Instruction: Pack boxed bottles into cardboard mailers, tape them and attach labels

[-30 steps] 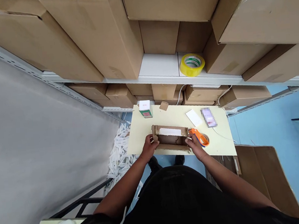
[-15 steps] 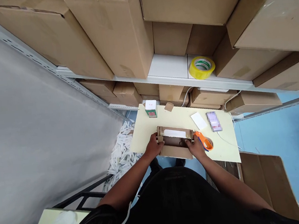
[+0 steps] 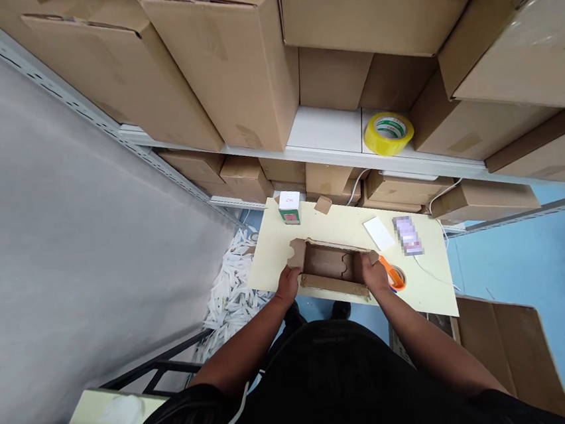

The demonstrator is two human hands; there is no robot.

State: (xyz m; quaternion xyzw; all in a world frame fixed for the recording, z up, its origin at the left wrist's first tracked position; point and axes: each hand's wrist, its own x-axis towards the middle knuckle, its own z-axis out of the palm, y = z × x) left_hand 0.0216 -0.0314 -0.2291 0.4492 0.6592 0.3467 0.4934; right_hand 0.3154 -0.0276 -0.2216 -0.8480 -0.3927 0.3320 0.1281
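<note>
An open cardboard box [image 3: 325, 262] is held at the near edge of the table [image 3: 272, 249], its left end gripped by the left hand [image 3: 288, 283], its right end by the right hand [image 3: 376, 275]. An orange tape dispenser [image 3: 389, 270] is seen just beside the right hand.

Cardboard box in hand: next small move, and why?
Probably fold the left end flap inward with the left hand: it sticks outward just beyond that hand, the box is open on top, and the right hand grips the opposite end.
</note>
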